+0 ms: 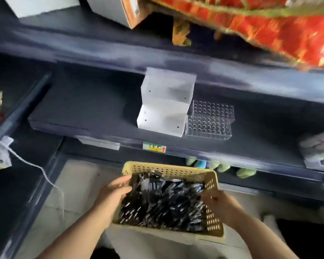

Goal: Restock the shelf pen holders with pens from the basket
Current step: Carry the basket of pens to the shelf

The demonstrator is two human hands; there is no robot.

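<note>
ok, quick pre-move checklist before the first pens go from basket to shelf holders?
1. Yellow perforated plastic basket supported by both hands: ok.
2. Black pens available in basket: ok.
3. Clear acrylic multi-hole pen holders on dark shelf, holes empty: ok.
4. White stepped display stand free of pens: ok.
5. Left hand or right hand gripping a pen: cannot tell, blurred.

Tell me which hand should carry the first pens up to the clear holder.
Probably the right hand: it is over the pens, and the clear holder sits up and right. The left hand grips the basket rim.
</note>
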